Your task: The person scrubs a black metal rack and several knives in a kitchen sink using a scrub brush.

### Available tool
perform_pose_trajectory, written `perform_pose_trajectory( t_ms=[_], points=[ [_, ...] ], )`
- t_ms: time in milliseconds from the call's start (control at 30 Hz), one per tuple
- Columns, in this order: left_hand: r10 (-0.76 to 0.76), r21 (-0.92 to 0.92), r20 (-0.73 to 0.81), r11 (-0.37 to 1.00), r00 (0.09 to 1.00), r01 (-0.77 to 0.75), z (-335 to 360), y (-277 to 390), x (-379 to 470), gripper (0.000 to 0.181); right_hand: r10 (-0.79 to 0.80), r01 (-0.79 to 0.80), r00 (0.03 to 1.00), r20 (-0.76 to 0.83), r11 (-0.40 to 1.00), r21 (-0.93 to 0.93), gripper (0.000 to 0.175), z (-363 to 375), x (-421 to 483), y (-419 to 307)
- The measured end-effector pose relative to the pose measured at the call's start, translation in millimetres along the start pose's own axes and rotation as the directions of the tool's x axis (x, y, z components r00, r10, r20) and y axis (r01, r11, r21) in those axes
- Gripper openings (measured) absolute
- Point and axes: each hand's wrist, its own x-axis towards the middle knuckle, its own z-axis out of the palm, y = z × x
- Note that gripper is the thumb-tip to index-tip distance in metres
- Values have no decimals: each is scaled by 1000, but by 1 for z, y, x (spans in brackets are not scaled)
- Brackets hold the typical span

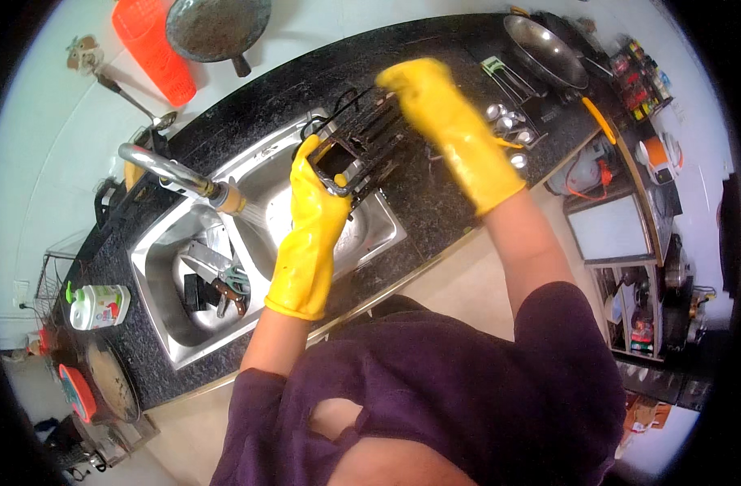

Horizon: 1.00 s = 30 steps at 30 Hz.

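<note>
My left hand (312,188), in a yellow rubber glove, grips the near end of a black slotted rack (370,136), perhaps a knife holder. The rack is tilted above the right basin (376,225) of a double steel sink, its hollow end facing me. My right hand (419,88), also gloved and blurred by motion, is at the far end of the rack over the black countertop. A thin dark rod reaches its curled fingers; whether they hold it is unclear. Water sprays from the faucet (224,197) into the right basin, left of my left hand.
A cleaver (209,261), green-handled scissors (236,279) and a black block (197,293) lie in the left basin. A white pump bottle (100,307) stands left of the sink. Several metal spoons (507,124) and a frying pan (546,51) sit on the right.
</note>
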Motion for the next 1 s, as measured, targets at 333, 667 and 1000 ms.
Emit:
perform_pose_trajectory(
  t_ms=[333, 667, 1000],
  points=[
    [78, -410, -198, 899, 977, -155, 27, 1, 14, 31, -264, 245, 911, 316, 964, 99, 37, 37, -19, -104],
    [315, 590, 51, 756, 948, -283, -28, 54, 13, 75, 227, -190, 926, -301, 970, 150, 21, -19, -10, 38],
    [-56, 597, 594, 699, 802, -393, -12, 112, 75, 89, 590, -420, 725, -355, 787, 452, 26, 28, -51, 102]
  ],
)
